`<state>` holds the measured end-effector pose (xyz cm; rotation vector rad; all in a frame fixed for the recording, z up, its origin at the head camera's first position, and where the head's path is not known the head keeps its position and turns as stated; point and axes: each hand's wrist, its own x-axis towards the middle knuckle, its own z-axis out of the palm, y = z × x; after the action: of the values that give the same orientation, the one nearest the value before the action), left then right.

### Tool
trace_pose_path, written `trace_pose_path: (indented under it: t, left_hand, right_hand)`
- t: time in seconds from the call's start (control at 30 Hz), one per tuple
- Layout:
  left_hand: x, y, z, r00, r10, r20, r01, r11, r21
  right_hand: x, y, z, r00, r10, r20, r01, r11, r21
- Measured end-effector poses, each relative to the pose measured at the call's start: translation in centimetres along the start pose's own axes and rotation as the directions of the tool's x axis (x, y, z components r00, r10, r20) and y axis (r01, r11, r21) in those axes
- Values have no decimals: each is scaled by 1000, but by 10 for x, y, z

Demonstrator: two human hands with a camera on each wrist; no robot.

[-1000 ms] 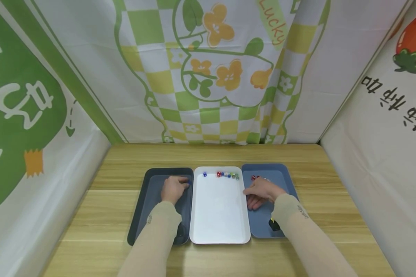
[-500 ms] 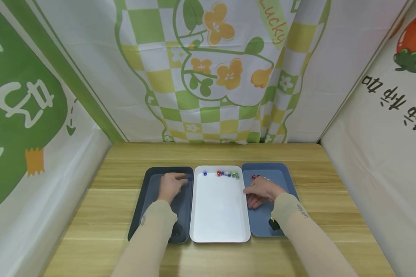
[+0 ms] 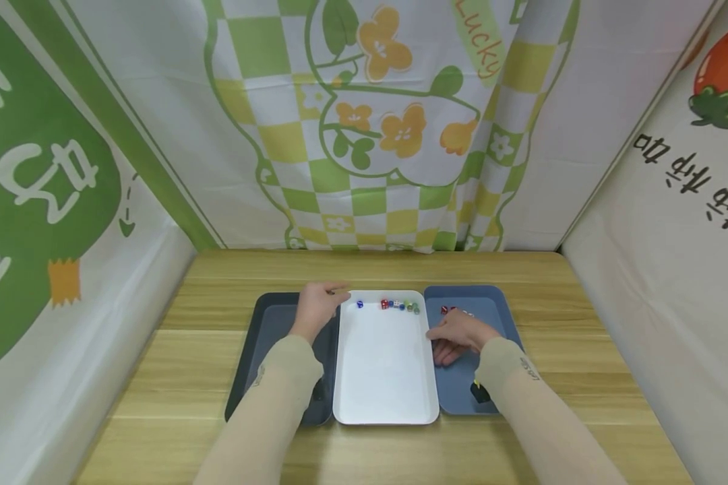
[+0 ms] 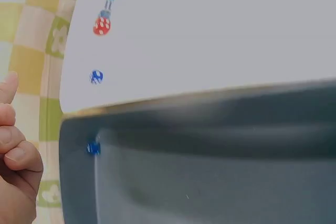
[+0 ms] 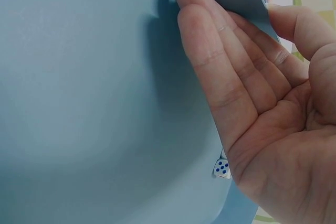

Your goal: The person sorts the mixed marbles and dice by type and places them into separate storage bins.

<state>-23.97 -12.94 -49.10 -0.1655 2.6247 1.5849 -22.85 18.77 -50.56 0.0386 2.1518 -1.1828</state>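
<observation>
My left hand (image 3: 318,306) is raised over the far corner where the dark tray (image 3: 261,357) meets the white tray (image 3: 385,364). Whether something small sits in its fingers is hidden. In the left wrist view its fingers are partly curled at the left edge, and a small blue piece (image 4: 93,148) lies in the dark tray's corner. My right hand (image 3: 458,335) holds the side wall of the blue tray (image 3: 461,397), thumb outside and fingers inside. Along the white tray's far end lie a blue piece (image 3: 360,304), a red die (image 3: 385,304) and several small dice and beads.
Red dice (image 3: 444,310) and a white die (image 5: 222,168) lie at the blue tray's far end. A black and yellow object (image 3: 479,392) is near my right sleeve. A dark object (image 3: 318,389) sits in the dark tray. A patterned curtain (image 3: 364,202) hangs behind the wooden table (image 3: 582,350).
My left hand has risen out of the dark tray's far right corner and shifted right to the white tray's far left corner. My right hand has kept still.
</observation>
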Motion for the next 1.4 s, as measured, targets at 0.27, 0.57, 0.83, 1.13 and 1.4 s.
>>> trace_pose_path:
  t: [0.27, 0.57, 0.83, 1.13, 1.4]
  left_hand:
    - [4, 16, 23, 998, -35, 47, 34, 999, 16]
    - [3, 27, 47, 996, -37, 78, 34, 999, 36]
    - [4, 26, 67, 996, -27, 89, 25, 999, 26]
    - [2, 24, 85, 997, -37, 63, 34, 998, 54]
    - [1, 19, 91, 997, -49, 60, 47, 998, 38]
  right_hand:
    - [0, 1, 0, 1000, -1, 1, 1, 1000, -6]
    - [0, 1, 0, 1000, 9, -1, -9, 1000, 1]
    - [0, 2, -1, 1000, 10, 0, -10, 1000, -7]
    - [2, 1, -1, 1000, 18, 9, -18, 1000, -11]
    - [3, 3, -1, 1000, 13, 1, -13, 1000, -15]
